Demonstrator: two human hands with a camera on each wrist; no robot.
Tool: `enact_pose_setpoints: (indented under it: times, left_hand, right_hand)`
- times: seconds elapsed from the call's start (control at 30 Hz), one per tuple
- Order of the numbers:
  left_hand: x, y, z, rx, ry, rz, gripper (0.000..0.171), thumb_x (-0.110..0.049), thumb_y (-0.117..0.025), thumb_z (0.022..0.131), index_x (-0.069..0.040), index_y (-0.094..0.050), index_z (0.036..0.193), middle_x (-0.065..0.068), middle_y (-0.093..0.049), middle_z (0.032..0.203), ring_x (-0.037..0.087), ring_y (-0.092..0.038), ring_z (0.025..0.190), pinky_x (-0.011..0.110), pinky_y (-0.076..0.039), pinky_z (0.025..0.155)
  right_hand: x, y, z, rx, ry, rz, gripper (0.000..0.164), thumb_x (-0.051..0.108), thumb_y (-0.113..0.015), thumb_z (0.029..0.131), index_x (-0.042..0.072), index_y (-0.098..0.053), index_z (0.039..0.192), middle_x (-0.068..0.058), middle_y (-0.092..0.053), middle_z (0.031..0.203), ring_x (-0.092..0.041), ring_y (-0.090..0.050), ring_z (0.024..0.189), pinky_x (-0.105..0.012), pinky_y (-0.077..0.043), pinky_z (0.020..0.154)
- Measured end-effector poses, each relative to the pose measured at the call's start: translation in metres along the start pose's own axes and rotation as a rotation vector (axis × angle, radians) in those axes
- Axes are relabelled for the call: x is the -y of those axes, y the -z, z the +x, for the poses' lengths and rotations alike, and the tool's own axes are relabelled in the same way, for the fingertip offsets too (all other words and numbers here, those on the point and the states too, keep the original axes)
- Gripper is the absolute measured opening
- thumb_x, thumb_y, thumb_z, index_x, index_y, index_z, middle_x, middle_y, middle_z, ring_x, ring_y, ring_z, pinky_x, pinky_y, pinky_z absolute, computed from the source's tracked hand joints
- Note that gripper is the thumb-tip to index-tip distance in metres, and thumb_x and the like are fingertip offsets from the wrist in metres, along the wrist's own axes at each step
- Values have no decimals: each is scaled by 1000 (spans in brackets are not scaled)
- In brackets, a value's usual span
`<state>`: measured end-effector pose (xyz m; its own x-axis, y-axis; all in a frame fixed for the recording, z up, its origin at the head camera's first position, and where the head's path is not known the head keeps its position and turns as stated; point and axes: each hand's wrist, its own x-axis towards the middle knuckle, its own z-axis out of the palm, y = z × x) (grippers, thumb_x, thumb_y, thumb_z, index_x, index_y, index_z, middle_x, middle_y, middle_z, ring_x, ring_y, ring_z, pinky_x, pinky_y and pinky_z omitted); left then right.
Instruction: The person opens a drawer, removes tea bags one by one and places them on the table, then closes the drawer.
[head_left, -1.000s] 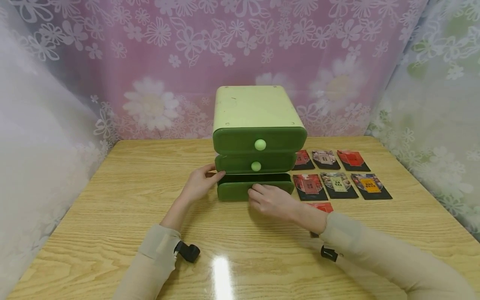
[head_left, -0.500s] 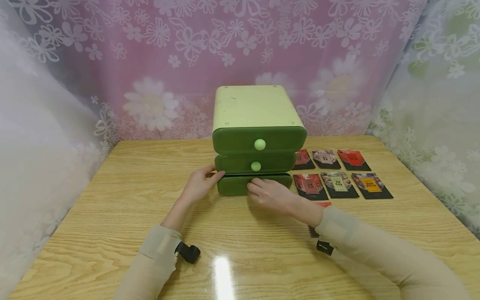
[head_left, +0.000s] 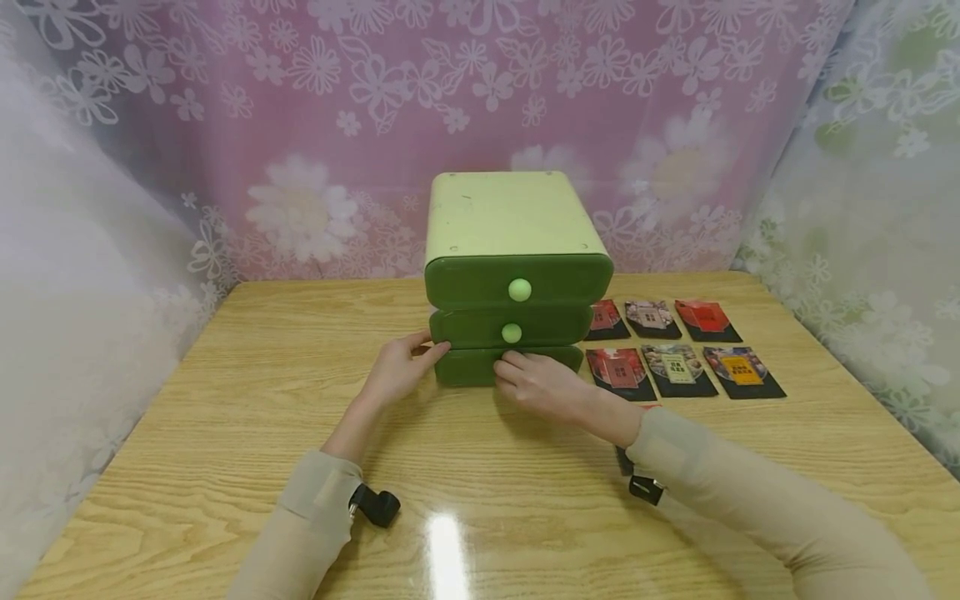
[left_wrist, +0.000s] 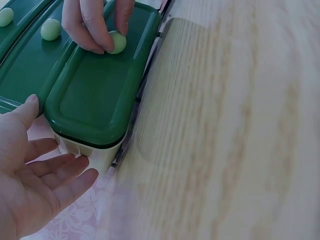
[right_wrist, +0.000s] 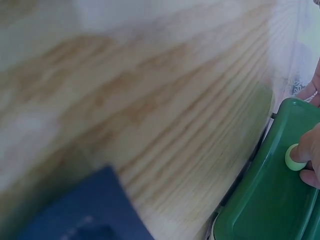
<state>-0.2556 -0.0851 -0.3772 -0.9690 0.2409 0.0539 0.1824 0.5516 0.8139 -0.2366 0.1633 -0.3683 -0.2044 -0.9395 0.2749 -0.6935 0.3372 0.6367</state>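
Note:
A small cabinet (head_left: 510, 212) with a pale yellow-green top and three dark green drawer fronts stands on the table. My right hand (head_left: 542, 387) pinches the round light-green knob (left_wrist: 119, 43) of the bottom drawer (head_left: 467, 369), whose front now sits close under the middle one. At the cabinet's left side, my left hand (head_left: 397, 368) steadies it: the thumb touches the edge of the middle drawer (left_wrist: 32, 72), and the other fingers lie loosely extended beside the cabinet in the left wrist view. The drawers' insides are hidden.
Several small printed packets (head_left: 678, 371) lie in rows right of the cabinet. Another, dark packet (right_wrist: 90, 210) lies partly under my right forearm. A floral curtain (head_left: 480, 100) hangs behind the wooden table (head_left: 262, 400).
My right hand has pushed the bottom drawer inward, and the dark gap above its front has closed. The left hand has stayed in place at the cabinet's side.

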Motion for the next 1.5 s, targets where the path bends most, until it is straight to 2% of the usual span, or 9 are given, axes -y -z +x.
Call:
enact_pose_setpoints:
  times: [0.17,0.33,0.53,0.9,1.07,1.17,1.3,1.43,1.5]
  left_hand:
    - [-1,0,0,-3,2,-23,63,-52,-53,90,-10,-48,137,13,-54,131,28,-53,118,45,-46,94]
    - [-1,2,2,-2,2,-53,60,-49,-55,90,-10,-50,136,11,-54,133,26,-54,117,44,-48,92]
    - [-1,2,0,4,33,-93,62,-43,-63,87,-10,-49,137,10,-54,132,27,-54,117,45,-46,94]
    - [-3,1,0,-9,-6,-84,52,-32,-66,87,-12,-53,133,11,-59,125,27,-58,112,44,-49,89]
    - [-4,0,0,-14,1,-91,50,-31,-66,87,-12,-54,132,10,-59,126,26,-58,112,43,-50,89]
    - [-4,0,0,-14,8,-102,51,-31,-66,87,-12,-53,133,9,-58,127,26,-57,113,44,-50,89]
    - [-3,0,-1,-3,20,-101,53,-35,-65,88,-12,-51,134,10,-55,130,26,-55,116,45,-48,92]
    - [-3,7,-5,18,41,-79,65,-45,-60,88,-10,-43,140,10,-46,140,27,-49,123,46,-45,95]
    - [-3,14,-8,11,44,-63,70,-51,-56,89,-9,-39,143,11,-42,143,28,-46,125,47,-43,97]
  right_hand:
    - [-2,-2,0,1,-6,-2,7,7,-59,89,6,-66,86,-6,-57,96,-18,-54,87,-22,-51,71]
    - [-3,-2,0,16,-3,-15,5,10,-64,86,6,-66,89,-6,-57,98,-17,-53,88,-22,-50,71]
    - [-3,-3,0,32,-6,-11,5,10,-65,86,7,-65,90,-6,-57,99,-17,-53,89,-22,-50,71]
    - [-5,-3,-1,47,3,25,11,11,-69,84,7,-65,93,-6,-56,100,-17,-52,90,-23,-50,72]
    - [-5,-1,-1,52,11,37,11,11,-67,85,6,-65,95,-6,-56,101,-18,-53,92,-24,-51,74]
    - [-5,2,-3,35,2,88,10,10,-66,86,7,-65,95,-7,-58,102,-19,-55,93,-25,-51,74]
    - [-4,6,-7,-37,-60,206,12,10,-70,83,8,-65,94,-7,-60,101,-21,-58,93,-28,-52,74]
    - [-6,17,-13,-130,-189,375,19,12,-76,77,7,-68,93,-7,-62,96,-22,-60,90,-31,-52,75]
    - [-8,25,-18,-157,-274,440,16,20,-69,86,6,-69,93,-6,-64,93,-22,-61,87,-32,-53,72]
